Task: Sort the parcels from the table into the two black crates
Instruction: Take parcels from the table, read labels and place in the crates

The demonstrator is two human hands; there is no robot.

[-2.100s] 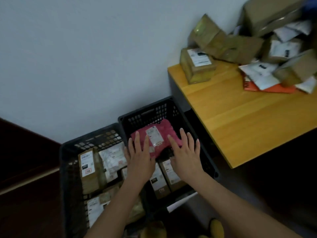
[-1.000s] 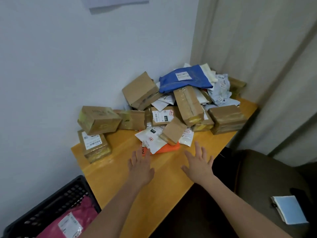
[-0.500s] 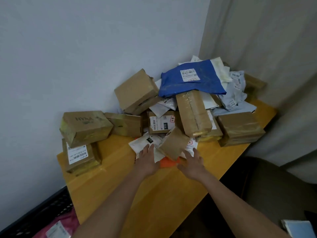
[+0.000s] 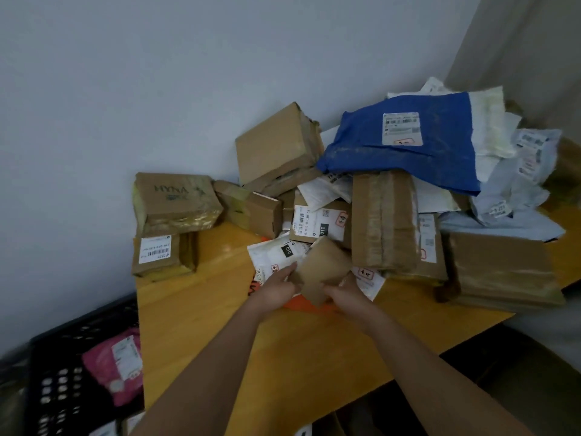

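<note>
Your left hand (image 4: 276, 286) and right hand (image 4: 345, 292) grip a small brown cardboard parcel (image 4: 322, 269) at the yellow wooden bench's (image 4: 220, 309) centre; one pink plastic mailer (image 4: 116, 363) lies in the black plastic crate (image 4: 53, 388) at eight o'clock, most parcels unsorted.

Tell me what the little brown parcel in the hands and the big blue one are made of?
The small brown parcel looks like matte cardboard: flat, stiff faces with sharp corners. The blue parcel looks like a soft plastic mailer bag, slightly shiny, since it wrinkles and drapes over the pile. Neither is certain from looks alone.
</note>
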